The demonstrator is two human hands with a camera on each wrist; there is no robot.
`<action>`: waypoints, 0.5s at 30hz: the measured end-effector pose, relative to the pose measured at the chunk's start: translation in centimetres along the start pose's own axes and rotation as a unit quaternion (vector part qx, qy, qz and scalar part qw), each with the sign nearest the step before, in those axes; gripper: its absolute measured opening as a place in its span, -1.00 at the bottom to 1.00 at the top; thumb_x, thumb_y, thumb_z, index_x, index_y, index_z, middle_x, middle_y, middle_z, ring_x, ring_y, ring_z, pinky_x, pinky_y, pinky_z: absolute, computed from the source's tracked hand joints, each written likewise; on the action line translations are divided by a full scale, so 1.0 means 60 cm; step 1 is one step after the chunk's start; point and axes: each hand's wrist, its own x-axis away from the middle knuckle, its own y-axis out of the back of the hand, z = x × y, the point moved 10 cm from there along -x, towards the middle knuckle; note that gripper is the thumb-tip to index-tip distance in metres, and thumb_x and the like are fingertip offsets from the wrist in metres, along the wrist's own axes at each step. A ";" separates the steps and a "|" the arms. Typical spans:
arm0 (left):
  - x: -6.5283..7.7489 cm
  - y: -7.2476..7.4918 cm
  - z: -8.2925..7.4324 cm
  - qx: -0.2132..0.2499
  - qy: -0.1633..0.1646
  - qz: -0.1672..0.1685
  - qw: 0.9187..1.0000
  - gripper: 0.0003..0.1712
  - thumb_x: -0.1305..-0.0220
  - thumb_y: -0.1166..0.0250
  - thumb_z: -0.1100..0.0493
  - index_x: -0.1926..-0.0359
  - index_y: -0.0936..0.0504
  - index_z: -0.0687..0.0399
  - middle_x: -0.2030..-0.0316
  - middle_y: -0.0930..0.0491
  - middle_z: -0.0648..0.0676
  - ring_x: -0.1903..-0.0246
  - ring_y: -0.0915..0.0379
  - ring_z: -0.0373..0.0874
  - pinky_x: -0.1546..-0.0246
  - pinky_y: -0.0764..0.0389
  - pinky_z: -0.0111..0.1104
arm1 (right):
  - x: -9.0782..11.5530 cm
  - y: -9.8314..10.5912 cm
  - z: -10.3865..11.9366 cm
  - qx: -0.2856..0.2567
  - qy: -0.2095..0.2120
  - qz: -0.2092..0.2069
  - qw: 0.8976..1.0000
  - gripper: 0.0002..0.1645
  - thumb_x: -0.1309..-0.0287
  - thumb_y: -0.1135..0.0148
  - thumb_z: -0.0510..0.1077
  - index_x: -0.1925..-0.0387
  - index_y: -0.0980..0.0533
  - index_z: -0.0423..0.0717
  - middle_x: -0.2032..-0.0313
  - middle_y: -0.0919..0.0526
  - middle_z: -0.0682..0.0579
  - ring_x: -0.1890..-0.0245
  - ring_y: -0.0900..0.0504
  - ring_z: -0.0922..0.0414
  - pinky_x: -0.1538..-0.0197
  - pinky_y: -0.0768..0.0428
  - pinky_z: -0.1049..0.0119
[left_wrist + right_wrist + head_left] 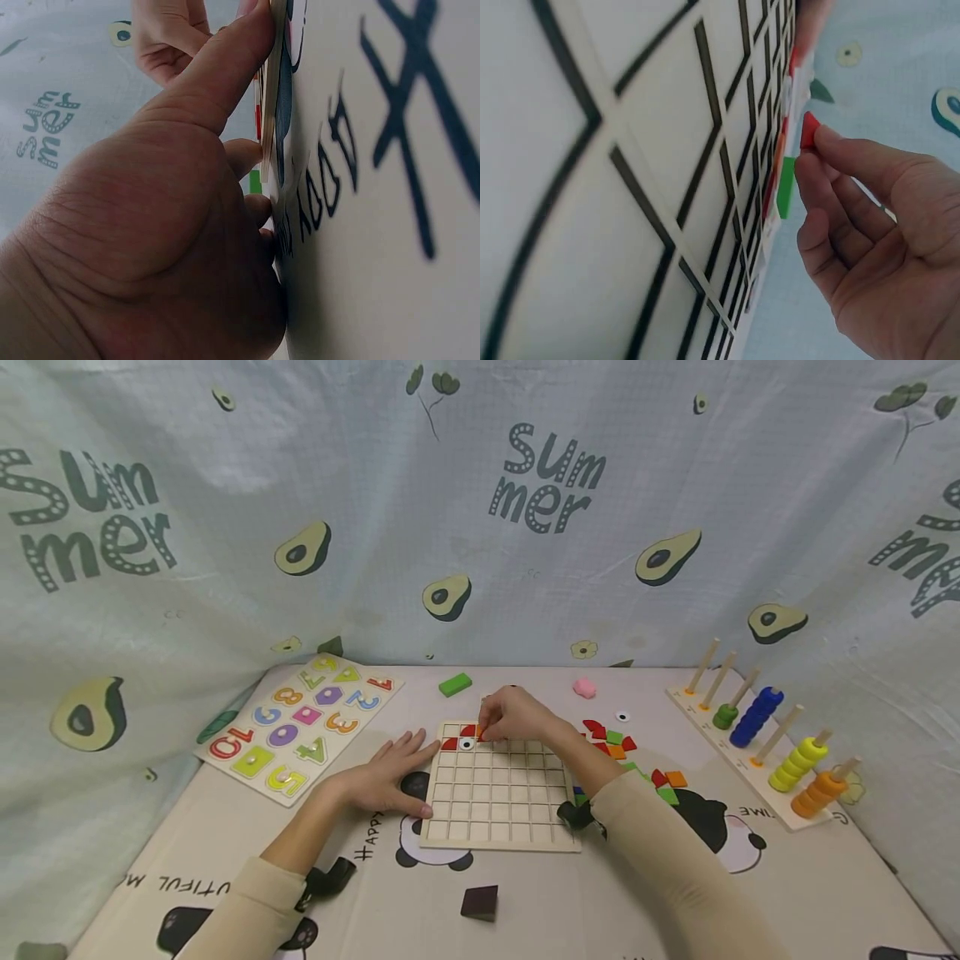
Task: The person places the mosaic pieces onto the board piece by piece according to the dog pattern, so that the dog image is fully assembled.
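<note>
A wooden grid board (501, 793) lies flat on the table. Along its left edge rests my left hand (386, 777), fingers spread, with the thumb and a fingertip at the rim. Over the board's top rows my right hand (513, 714) pinches a small red tile (808, 130) between thumb and fingertips, just off the grid in the right wrist view. Near the top left corner, red tiles (449, 744) and a round eye tile (467, 744) sit in the squares. An orange tile partly shows beside the right fingertips.
Loose red, green and orange tiles (615, 738) lie right of the board, with another eye tile (622, 717). A number puzzle (307, 714) is at left, a peg stacker (772, 777) at right. Around the board are a green block (455, 684), pink piece (584, 688) and dark block (479, 902).
</note>
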 end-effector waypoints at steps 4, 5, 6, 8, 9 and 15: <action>-0.001 0.000 -0.001 -0.001 0.000 0.000 1.000 0.24 0.05 -0.33 -0.45 -0.52 0.07 -0.16 -0.52 0.31 0.12 -0.48 0.52 0.08 -0.42 0.38 0.06 | 0.004 -0.013 -0.001 -0.008 -0.014 0.013 1.000 -0.93 -0.01 -0.39 -0.35 0.45 -0.65 -0.15 0.51 -0.70 0.00 0.50 -0.66 0.02 0.44 -0.62 0.31; -0.001 -0.001 -0.001 -0.001 0.000 0.000 1.000 0.24 0.05 -0.33 -0.45 -0.52 0.06 -0.15 -0.52 0.31 0.12 -0.48 0.52 0.08 -0.42 0.38 0.06 | 0.006 -0.015 -0.001 -0.006 -0.017 0.015 1.000 -0.93 -0.01 -0.39 -0.34 0.45 -0.65 -0.15 0.51 -0.70 -0.01 0.48 -0.67 0.01 0.44 -0.61 0.32; -0.001 -0.001 -0.001 -0.001 0.000 0.001 1.000 0.24 0.05 -0.33 -0.45 -0.52 0.06 -0.15 -0.52 0.31 0.12 -0.48 0.52 0.09 -0.42 0.38 0.06 | 0.007 -0.017 -0.001 -0.008 -0.017 0.018 1.000 -0.94 -0.02 -0.39 -0.34 0.44 -0.65 -0.16 0.50 -0.70 -0.01 0.48 -0.67 0.01 0.45 -0.61 0.32; -0.001 -0.001 -0.001 0.000 0.001 0.001 1.000 0.24 0.05 -0.33 -0.45 -0.52 0.06 -0.15 -0.52 0.31 0.12 -0.48 0.52 0.09 -0.42 0.38 0.06 | 0.008 -0.019 0.000 -0.004 -0.012 0.017 1.000 -0.93 0.00 -0.40 -0.34 0.46 -0.64 -0.16 0.51 -0.70 0.01 0.48 -0.66 0.05 0.45 -0.59 0.35; -0.001 -0.002 -0.001 0.001 0.002 0.001 1.000 0.24 0.06 -0.33 -0.45 -0.52 0.06 -0.16 -0.52 0.31 0.12 -0.48 0.52 0.08 -0.42 0.39 0.06 | 0.008 -0.020 -0.001 -0.002 -0.010 0.016 1.000 -0.92 0.00 -0.41 -0.34 0.47 -0.64 -0.14 0.52 -0.70 0.03 0.49 -0.65 0.09 0.45 -0.58 0.36; -0.001 0.000 -0.003 0.005 0.003 -0.002 1.000 0.24 0.06 -0.34 -0.44 -0.52 0.06 -0.17 -0.52 0.31 0.11 -0.48 0.53 0.09 -0.42 0.39 0.07 | 0.007 -0.021 -0.003 0.009 0.001 0.010 1.000 -0.89 0.02 -0.43 -0.31 0.50 -0.63 -0.08 0.52 -0.68 0.09 0.52 -0.60 0.22 0.44 -0.57 0.37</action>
